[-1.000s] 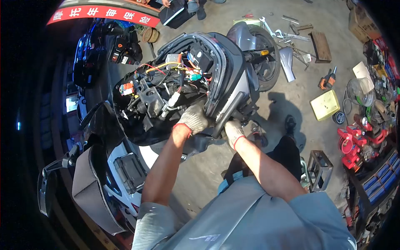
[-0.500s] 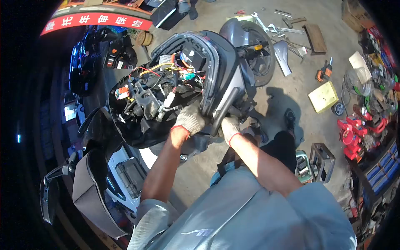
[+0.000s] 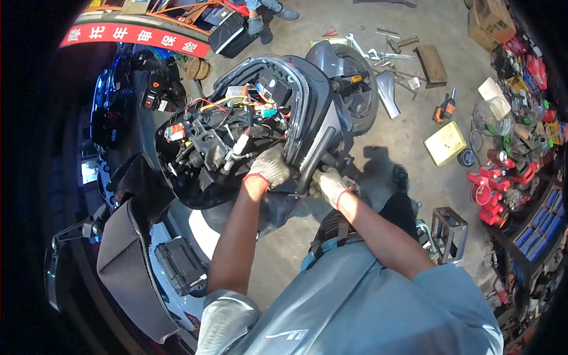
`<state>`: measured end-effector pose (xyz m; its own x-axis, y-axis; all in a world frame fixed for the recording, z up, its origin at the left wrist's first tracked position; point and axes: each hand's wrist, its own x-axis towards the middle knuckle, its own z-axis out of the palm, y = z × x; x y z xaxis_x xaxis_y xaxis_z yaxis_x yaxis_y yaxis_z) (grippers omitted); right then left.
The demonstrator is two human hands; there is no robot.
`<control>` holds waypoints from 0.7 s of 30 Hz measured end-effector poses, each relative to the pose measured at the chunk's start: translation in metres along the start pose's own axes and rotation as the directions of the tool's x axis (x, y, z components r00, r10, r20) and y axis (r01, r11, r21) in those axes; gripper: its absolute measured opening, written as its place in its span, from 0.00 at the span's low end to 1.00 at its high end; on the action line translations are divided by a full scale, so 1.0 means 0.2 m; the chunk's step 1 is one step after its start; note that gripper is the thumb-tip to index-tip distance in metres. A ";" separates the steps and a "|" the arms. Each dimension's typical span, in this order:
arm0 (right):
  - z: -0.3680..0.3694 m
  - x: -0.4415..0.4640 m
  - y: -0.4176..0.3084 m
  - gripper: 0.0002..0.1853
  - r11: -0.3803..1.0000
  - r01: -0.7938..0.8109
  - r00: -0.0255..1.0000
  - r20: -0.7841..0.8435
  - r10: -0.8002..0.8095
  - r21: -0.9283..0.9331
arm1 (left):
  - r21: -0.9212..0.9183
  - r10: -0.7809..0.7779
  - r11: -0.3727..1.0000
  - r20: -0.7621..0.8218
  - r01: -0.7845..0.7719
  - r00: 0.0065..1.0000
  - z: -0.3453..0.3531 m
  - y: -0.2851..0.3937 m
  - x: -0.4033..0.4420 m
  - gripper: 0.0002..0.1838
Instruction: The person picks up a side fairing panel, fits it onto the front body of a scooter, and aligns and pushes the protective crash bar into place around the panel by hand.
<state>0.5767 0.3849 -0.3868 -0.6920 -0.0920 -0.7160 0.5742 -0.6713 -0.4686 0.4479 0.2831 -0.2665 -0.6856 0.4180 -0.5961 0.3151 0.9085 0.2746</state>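
Note:
A partly opened scooter [image 3: 322, 94] shows bundled wires [image 3: 236, 103] and black parts inside its seat bay. My left hand [image 3: 271, 167], in a knitted glove with a red cuff, is bent around the inner edge of the body; its fingertips are hidden. Close by on the right, my right hand [image 3: 331, 184], gloved too, is by the lower end of the black grab bar [image 3: 318, 160], its fingers curled. What it holds, if anything, cannot be made out. The rear wheel [image 3: 358, 89] lies beyond the bar.
Wrenches [image 3: 378, 54], a wooden block [image 3: 432, 65], an orange-black tool [image 3: 445, 107] and a yellow tray [image 3: 445, 144] are on the floor. A metal stool frame [image 3: 448, 234] stands at right, near red tools [image 3: 494, 189]. Another person's legs [image 3: 260, 12] show at the top.
The view has shifted, so the floor items sit further left. My right hand has turned and moved slightly away from the bar's lower end. My left hand stays at the body's edge.

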 end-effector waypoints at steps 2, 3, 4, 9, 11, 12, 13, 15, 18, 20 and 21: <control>-0.07 -0.07 -0.03 0.12 0.998 -0.017 1.000 0.004 0.017 -0.055 | 0.016 -0.034 0.999 0.014 0.034 0.999 0.00 0.00 0.01 0.29; -0.10 -0.10 -0.04 0.11 0.998 0.010 1.000 0.023 -0.009 -0.068 | 0.005 -0.035 0.999 0.013 0.035 0.999 0.01 -0.01 0.01 0.29; -0.14 -0.12 -0.04 0.11 0.996 0.040 0.998 0.044 -0.036 -0.082 | 0.029 -0.014 0.999 -0.014 0.014 1.000 0.02 -0.03 0.02 0.29; -0.37 -0.13 -0.08 0.15 0.617 0.381 0.879 0.063 -0.472 -0.689 | 0.025 0.021 0.999 -0.055 -0.020 0.998 0.01 -0.01 0.00 0.22; -0.36 -0.14 -0.16 0.18 0.443 0.225 0.716 -0.161 -0.679 -0.868 | 0.035 0.010 0.999 -0.055 -0.008 0.998 -0.01 0.01 -0.01 0.23; -0.37 -0.11 -0.18 0.18 0.441 0.225 0.718 -0.158 -0.678 -0.869 | 0.029 0.005 1.000 -0.047 -0.003 0.999 -0.01 0.01 -0.01 0.23; -0.38 -0.07 -0.21 0.19 0.326 0.274 0.713 -0.037 -0.701 -0.905 | 0.024 -0.001 1.000 -0.037 0.002 0.999 -0.01 0.01 0.00 0.24; -0.31 -0.04 -0.37 0.27 0.408 0.142 0.870 -0.083 -0.486 -0.902 | 0.017 -0.005 1.000 -0.033 0.006 0.999 -0.01 0.01 -0.01 0.25; -0.38 0.25 -0.31 0.34 0.205 0.152 0.911 0.057 -0.408 -0.967 | 0.040 0.031 0.999 -0.053 -0.029 0.998 0.00 0.00 -0.01 0.26; -0.31 0.20 -0.37 0.40 0.266 0.119 0.886 -0.018 -0.464 -0.957 | 0.053 0.042 0.998 -0.095 -0.037 0.995 0.01 0.01 -0.01 0.32; -0.31 0.17 -0.39 0.41 0.366 0.156 0.904 -0.017 -0.428 -0.918 | 0.059 -0.045 0.997 -0.066 0.049 0.997 0.00 0.04 -0.01 0.31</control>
<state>0.5345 0.4790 -0.4067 -0.8634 0.2165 -0.4557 0.5039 0.4149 -0.7576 0.4512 0.2891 -0.2637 -0.7410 0.3754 -0.5568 0.3194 0.9264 0.1996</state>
